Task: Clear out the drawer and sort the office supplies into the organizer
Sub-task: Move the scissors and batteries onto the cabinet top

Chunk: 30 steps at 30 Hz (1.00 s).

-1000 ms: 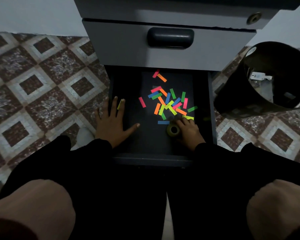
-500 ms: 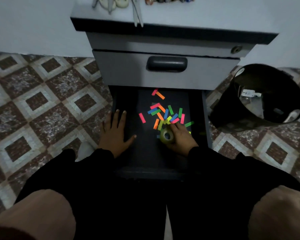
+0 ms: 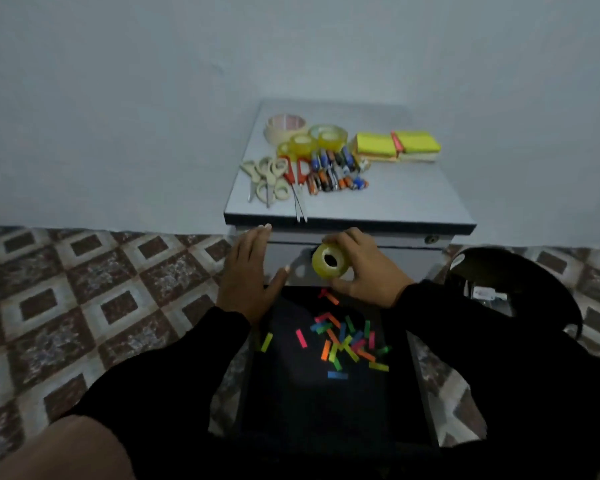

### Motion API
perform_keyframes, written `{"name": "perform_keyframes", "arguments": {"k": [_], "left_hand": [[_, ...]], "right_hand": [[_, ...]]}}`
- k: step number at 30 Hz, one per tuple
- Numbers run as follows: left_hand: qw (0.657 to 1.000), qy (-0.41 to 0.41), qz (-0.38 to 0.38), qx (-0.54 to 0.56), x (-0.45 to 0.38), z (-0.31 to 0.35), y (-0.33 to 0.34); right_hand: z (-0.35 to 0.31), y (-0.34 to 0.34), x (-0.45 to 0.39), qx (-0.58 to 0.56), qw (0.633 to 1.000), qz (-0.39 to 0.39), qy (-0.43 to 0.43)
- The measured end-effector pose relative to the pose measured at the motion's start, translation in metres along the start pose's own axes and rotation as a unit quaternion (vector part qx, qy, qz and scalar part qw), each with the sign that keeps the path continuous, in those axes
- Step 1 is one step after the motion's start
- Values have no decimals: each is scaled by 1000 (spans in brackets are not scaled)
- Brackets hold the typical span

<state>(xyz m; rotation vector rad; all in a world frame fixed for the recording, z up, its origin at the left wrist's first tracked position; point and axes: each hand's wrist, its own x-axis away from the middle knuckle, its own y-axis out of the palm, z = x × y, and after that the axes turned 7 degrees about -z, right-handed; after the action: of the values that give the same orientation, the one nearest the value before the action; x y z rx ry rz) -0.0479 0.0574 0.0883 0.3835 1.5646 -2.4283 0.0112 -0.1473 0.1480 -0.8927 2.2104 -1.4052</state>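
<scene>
Head view: right hand [image 3: 364, 268] raised above the open drawer [image 3: 284, 386], fingers [image 3: 343, 237] curled around a yellow tape roll [image 3: 330, 261]. Left hand [image 3: 248, 271] beside it, fingers straight and pressed together, holding nothing. Coloured paper strips [image 3: 343, 341] scattered inside the drawer. On the tabletop [image 3: 395, 199]: more tape rolls [image 3: 309, 136], scissors [image 3: 274, 178], batteries [image 3: 333, 171], yellow sticky notes [image 3: 395, 147].

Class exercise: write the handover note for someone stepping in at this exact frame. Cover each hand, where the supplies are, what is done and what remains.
Left hand: open, empty, raised in front of the cabinet.
Right hand: fingers grip a yellow tape roll, held above the open drawer.
Done: tape rolls, scissors, batteries and sticky notes lie grouped on the cabinet top.
Left: set the held roll down; coloured paper strips remain in the drawer.
</scene>
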Motion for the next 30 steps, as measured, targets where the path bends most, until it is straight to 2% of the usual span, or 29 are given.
{"name": "perform_keyframes", "arguments": {"k": [5,8,15,25,30], "left_hand": [[996,65,57,-20,-41,8,-33],[995,77,69,-14,-65,4,-39],[997,63,51,15,-110,-10,-41],[998,55,17,-21,-140,-35,-24],[998,55,6,-27,-142,-36,-22]], "right_hand": [[-11,-48,-28,41,998,38,-25],[-13,-69,-50,38,997,56,-24],[-2,-93,-116,34,993,111,8],[31,-110,-199,25,988,134,73],[40,-103,-220,61,983,147,95]]}}
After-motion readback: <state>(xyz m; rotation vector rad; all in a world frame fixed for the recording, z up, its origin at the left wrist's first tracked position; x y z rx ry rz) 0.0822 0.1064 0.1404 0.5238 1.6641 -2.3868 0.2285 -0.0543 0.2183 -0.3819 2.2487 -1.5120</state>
